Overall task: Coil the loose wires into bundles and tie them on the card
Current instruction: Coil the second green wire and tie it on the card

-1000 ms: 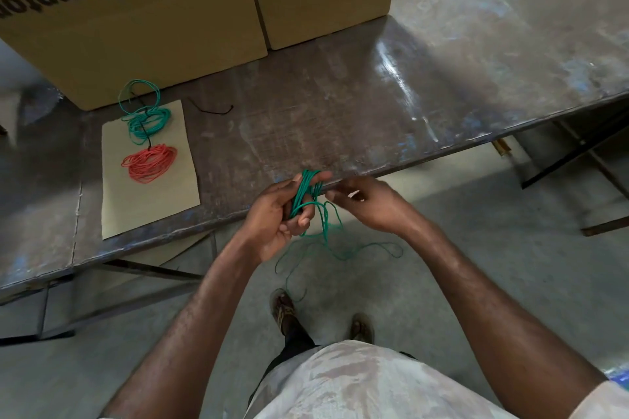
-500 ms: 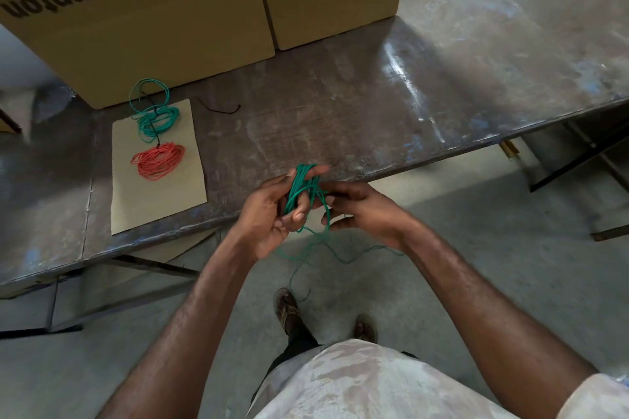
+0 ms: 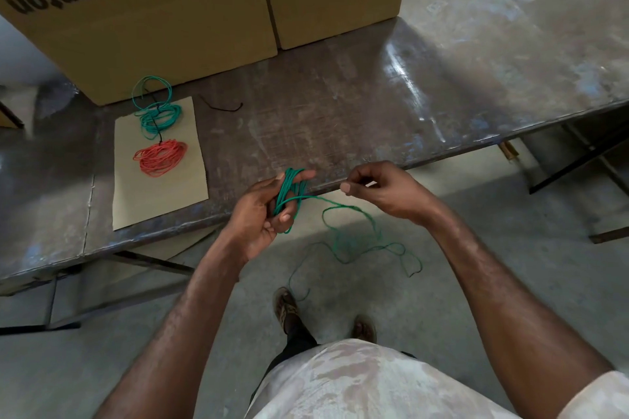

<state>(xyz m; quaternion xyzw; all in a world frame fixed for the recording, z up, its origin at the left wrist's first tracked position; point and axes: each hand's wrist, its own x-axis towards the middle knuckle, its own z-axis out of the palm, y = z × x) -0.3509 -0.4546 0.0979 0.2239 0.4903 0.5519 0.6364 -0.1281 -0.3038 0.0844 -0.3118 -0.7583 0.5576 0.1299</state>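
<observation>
Progress, judged from the bench: two bundles lie on the card, far left. The orange coil sits mid-card, wound tight. The teal coil sits at the card's far end, crossed by a thin black tie; one loose loop strays off the far edge toward the boxes. Whether either knot is finished is too small to tell.

Third wire under way. Left hand has green wire wound in several turns around its curled fingers, thumb across the turns, just off the near edge of the metal table. Right hand is drawn off to the right, finger and thumb pinched; the strand leads toward it, though the wire at the pinch itself is not clear. A long slack tail hangs below between the arms, so a good deal of winding seems left, then tying on the card's bare near half.

A short black tie piece lies on the table right of the card.

Containers: two closed cardboard boxes at the far side, one printed "Crompton"; contents hidden.
</observation>
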